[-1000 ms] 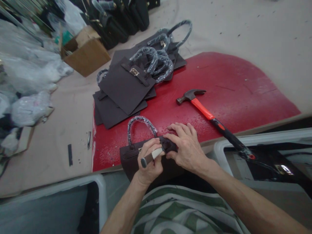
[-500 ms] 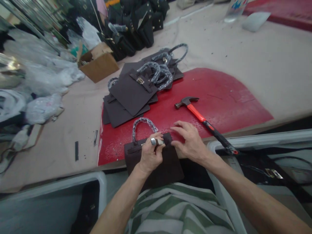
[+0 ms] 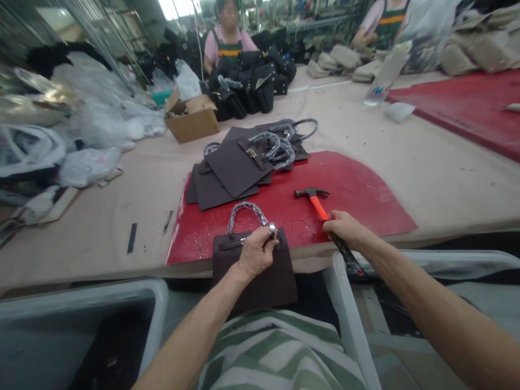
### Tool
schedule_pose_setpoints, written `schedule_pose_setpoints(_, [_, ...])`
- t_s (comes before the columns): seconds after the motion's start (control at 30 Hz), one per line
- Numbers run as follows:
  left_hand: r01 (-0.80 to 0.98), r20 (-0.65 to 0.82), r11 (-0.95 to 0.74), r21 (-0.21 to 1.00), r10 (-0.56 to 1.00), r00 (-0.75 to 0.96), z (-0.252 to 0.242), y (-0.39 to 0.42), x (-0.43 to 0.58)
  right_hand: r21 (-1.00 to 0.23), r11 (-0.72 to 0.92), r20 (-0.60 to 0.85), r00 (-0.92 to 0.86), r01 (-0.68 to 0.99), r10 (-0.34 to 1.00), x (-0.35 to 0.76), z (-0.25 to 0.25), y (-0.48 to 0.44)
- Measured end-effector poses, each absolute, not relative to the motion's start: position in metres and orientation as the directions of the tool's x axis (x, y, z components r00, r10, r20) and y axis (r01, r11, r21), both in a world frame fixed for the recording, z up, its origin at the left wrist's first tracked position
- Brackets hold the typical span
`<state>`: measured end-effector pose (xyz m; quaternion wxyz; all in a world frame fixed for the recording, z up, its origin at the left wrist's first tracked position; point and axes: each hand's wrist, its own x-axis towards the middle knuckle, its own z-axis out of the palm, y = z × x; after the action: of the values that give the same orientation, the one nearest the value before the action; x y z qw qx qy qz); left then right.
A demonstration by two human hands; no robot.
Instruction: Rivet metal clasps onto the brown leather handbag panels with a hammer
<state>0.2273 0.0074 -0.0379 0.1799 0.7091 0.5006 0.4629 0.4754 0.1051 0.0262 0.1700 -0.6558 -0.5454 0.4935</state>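
Note:
A dark brown bag panel (image 3: 268,281) with a plastic-wrapped handle (image 3: 246,206) lies over the front edge of the red mat (image 3: 345,184). Over its top strap, my left hand (image 3: 259,250) is closed on a small silver-topped tool (image 3: 272,229), whose lower end is hidden by the fingers. To the right, my right hand (image 3: 345,228) is wrapped round the handle of a claw hammer (image 3: 318,207). The hammer's head rests on or just over the mat, and its black grip end reaches past the table edge.
Similar brown panels (image 3: 239,168) are piled behind. A cardboard box (image 3: 193,124), plastic bags (image 3: 101,119) and black bags (image 3: 252,81) stand farther back. Grey bins (image 3: 162,303) flank my lap. A person (image 3: 229,40) is across the table, another (image 3: 382,24) at back right.
My right hand has left the panel's strap and closed round the hammer handle. My left hand still grips the silver-topped tool, now more upright. The view has tilted up, showing people across the table.

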Motion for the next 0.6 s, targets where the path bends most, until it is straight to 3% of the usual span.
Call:
schedule_pose_setpoints(0.1, [0.544,0.486,-0.440,0.715,0.871,0.066,-0.039,0.008,0.228,-0.829,-0.376,-0.481,-0.185,0.415,0.857,0.466,0.036,0.096])
schedule_pose_setpoints(0.23, [0.559,0.503,-0.444,0.701,0.862,0.055,-0.038,0.008,0.229,-0.904,-0.344,-0.398,-0.204,0.255,0.894,0.457,0.067,0.066])
schedule_pose_setpoints(0.3, [0.566,0.508,-0.445,0.694,0.860,0.053,-0.038,0.007,0.229,-0.947,-0.228,-0.269,-0.166,0.228,0.949,0.457,0.090,0.048])
schedule_pose_setpoints(0.37, [0.570,0.508,-0.443,0.692,0.860,0.052,-0.038,0.007,0.229,-0.943,0.029,-0.009,-0.114,0.331,0.993,0.460,0.112,0.031])
schedule_pose_setpoints(0.43, [0.571,0.511,-0.447,0.688,0.858,0.055,-0.037,0.008,0.229,-0.794,0.292,0.260,-0.137,0.534,0.956,0.464,0.127,0.019])
schedule_pose_setpoints(0.47, [0.569,0.513,-0.453,0.686,0.856,0.062,-0.037,0.008,0.229,-0.681,0.382,0.327,-0.207,0.625,0.922,0.466,0.130,0.014])
schedule_pose_setpoints(0.53, [0.564,0.517,-0.466,0.681,0.852,0.080,-0.036,0.009,0.229,-0.463,0.500,0.317,-0.389,0.732,0.865,0.471,0.134,0.009])
schedule_pose_setpoints(0.6, [0.565,0.524,-0.476,0.674,0.847,0.090,-0.036,0.010,0.229,-0.330,0.566,0.248,-0.509,0.756,0.824,0.475,0.138,0.007])
